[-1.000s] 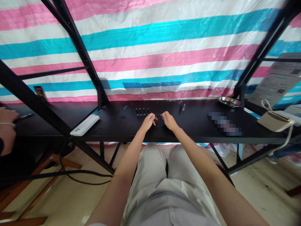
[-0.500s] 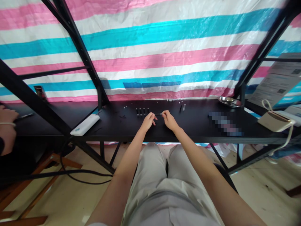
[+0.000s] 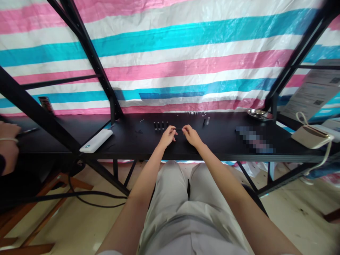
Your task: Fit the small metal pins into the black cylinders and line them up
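Between my two hands runs a thin dark rod [image 3: 179, 129], held level just above the black tabletop; its exact kind is too small to make out. My left hand [image 3: 168, 136] pinches its left end with thumb and forefinger, the other fingers loosely curled. At the opposite end, my right hand [image 3: 190, 135] pinches the rod in its fingertips. Several short black tubes [image 3: 158, 125] with pale lower ends stand in a row just beyond my left hand. Past my right hand lie a small black piece [image 3: 204, 122] and a clear piece [image 3: 208, 120].
Small white coil-like bits [image 3: 193, 113] line the back of the black table [image 3: 132, 143]. A white power bank [image 3: 96, 141] lies left, a metal dish [image 3: 259, 114] and beige pouch [image 3: 312, 136] right. Black frame posts flank me. Another person's hand [image 3: 9, 136] is far left.
My right hand has shifted very slightly and its fingers have turned a little around the rod's end. My left hand stays almost in place.
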Action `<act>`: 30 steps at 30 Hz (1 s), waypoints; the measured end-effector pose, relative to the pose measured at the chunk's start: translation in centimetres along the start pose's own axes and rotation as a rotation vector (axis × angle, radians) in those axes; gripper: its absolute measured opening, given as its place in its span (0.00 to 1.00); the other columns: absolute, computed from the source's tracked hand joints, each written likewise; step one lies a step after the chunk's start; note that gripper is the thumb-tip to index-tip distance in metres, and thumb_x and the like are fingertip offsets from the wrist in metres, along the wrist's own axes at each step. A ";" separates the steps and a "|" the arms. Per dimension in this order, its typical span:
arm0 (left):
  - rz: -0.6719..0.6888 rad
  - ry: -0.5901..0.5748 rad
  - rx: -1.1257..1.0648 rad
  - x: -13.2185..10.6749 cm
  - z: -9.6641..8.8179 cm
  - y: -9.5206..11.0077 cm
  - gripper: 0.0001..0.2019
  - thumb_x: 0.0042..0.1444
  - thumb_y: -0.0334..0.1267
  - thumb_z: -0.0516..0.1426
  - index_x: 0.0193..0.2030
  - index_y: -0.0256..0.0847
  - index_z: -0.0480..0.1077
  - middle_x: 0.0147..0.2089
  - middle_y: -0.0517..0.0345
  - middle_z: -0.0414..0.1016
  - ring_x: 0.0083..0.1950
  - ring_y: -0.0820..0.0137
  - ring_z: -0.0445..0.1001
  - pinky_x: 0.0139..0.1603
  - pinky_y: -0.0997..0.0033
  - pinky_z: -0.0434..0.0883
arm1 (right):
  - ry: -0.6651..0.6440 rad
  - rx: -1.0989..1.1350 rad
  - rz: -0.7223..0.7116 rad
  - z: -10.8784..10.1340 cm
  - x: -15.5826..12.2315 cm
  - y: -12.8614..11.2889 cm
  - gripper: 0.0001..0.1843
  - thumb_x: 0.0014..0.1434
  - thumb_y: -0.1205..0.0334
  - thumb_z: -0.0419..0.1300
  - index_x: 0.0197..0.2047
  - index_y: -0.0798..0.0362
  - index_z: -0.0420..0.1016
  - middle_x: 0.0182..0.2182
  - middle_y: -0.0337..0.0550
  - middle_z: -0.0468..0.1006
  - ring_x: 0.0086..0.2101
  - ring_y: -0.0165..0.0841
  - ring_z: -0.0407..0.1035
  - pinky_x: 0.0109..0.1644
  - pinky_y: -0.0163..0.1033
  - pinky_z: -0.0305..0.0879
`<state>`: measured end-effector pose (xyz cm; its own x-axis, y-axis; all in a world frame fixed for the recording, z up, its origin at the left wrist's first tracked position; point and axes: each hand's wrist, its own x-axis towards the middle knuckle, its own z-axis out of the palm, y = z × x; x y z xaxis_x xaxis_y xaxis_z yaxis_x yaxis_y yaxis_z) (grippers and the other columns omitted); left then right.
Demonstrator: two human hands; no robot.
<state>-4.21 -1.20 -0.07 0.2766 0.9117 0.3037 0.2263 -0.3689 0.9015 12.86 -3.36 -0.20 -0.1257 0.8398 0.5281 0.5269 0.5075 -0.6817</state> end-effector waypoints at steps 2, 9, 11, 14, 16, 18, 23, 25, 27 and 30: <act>0.009 -0.002 0.000 0.0 0.0 0.0 0.06 0.58 0.35 0.47 0.42 0.40 0.59 0.31 0.63 0.70 0.17 0.83 0.64 0.20 0.82 0.61 | 0.000 -0.005 -0.015 0.1 0.0 0.3 0.13 0.60 0.52 0.47 0.40 0.51 0.65 0.29 0.39 0.71 0.29 0.30 0.66 0.37 0.36 0.62; 0.002 0.023 0.002 -0.1 0.0 0.1 0.06 0.57 0.35 0.48 0.41 0.40 0.59 0.30 0.64 0.69 0.16 0.83 0.63 0.21 0.82 0.61 | -0.023 -0.124 -0.064 0.5 0.1 1.0 0.10 0.59 0.58 0.51 0.42 0.50 0.67 0.34 0.41 0.74 0.32 0.31 0.68 0.38 0.36 0.63; -0.007 0.031 0.012 -0.1 0.0 0.0 0.05 0.58 0.38 0.48 0.39 0.39 0.60 0.30 0.64 0.70 0.17 0.83 0.63 0.21 0.82 0.61 | -0.032 -0.226 -0.077 0.4 0.1 0.7 0.10 0.59 0.62 0.51 0.42 0.50 0.69 0.37 0.42 0.74 0.35 0.32 0.69 0.39 0.36 0.62; -0.002 0.045 0.023 -0.1 0.0 -0.2 0.09 0.59 0.42 0.47 0.35 0.39 0.59 0.30 0.63 0.70 0.17 0.84 0.64 0.21 0.83 0.61 | -0.049 -0.365 -0.111 0.2 0.0 0.3 0.10 0.60 0.64 0.49 0.40 0.50 0.71 0.37 0.44 0.74 0.36 0.33 0.68 0.39 0.35 0.62; 0.011 0.054 0.029 -0.1 -0.1 -0.2 0.09 0.59 0.42 0.47 0.34 0.39 0.59 0.30 0.63 0.70 0.17 0.83 0.64 0.20 0.83 0.61 | -0.059 -0.395 -0.136 0.2 -0.1 0.0 0.10 0.60 0.62 0.51 0.42 0.51 0.71 0.37 0.44 0.74 0.35 0.32 0.68 0.38 0.35 0.61; 0.022 0.059 0.033 -0.1 -0.1 -0.2 0.07 0.58 0.41 0.48 0.36 0.39 0.59 0.30 0.63 0.69 0.17 0.83 0.64 0.20 0.82 0.60 | -0.056 -0.391 -0.150 0.1 -0.1 -0.1 0.11 0.59 0.59 0.53 0.44 0.51 0.70 0.38 0.44 0.74 0.34 0.31 0.68 0.38 0.35 0.61; 0.021 0.061 0.025 0.0 -0.1 -0.2 0.05 0.57 0.36 0.48 0.40 0.40 0.60 0.29 0.65 0.69 0.16 0.83 0.63 0.20 0.81 0.61 | -0.054 -0.437 -0.153 0.0 0.0 -0.4 0.11 0.62 0.59 0.49 0.41 0.52 0.71 0.37 0.43 0.73 0.34 0.30 0.67 0.37 0.34 0.59; 0.020 0.061 0.022 0.0 0.0 -0.3 0.05 0.57 0.36 0.48 0.40 0.40 0.60 0.29 0.65 0.69 0.16 0.83 0.63 0.20 0.81 0.62 | -0.069 -0.495 -0.157 0.0 0.0 -0.5 0.11 0.62 0.60 0.50 0.40 0.52 0.71 0.37 0.44 0.72 0.35 0.31 0.67 0.37 0.35 0.58; 0.020 0.075 0.028 0.1 0.0 -0.6 0.05 0.58 0.36 0.48 0.40 0.40 0.59 0.29 0.65 0.69 0.16 0.83 0.63 0.20 0.81 0.62 | -0.061 -0.578 -0.145 0.0 0.0 -0.5 0.09 0.61 0.61 0.51 0.39 0.52 0.71 0.38 0.45 0.72 0.37 0.33 0.66 0.38 0.37 0.56; 0.013 0.108 0.038 0.2 0.0 -0.8 0.06 0.58 0.37 0.47 0.41 0.40 0.58 0.29 0.65 0.69 0.16 0.83 0.63 0.20 0.81 0.62 | 0.010 -0.700 -0.057 -0.1 0.0 -0.3 0.08 0.60 0.64 0.51 0.37 0.54 0.71 0.36 0.48 0.71 0.38 0.36 0.65 0.40 0.40 0.54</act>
<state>-4.38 -0.70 -0.75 0.1784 0.9200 0.3489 0.2586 -0.3859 0.8855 12.75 -3.56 0.03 -0.1628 0.8121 0.5603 0.9375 0.3044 -0.1688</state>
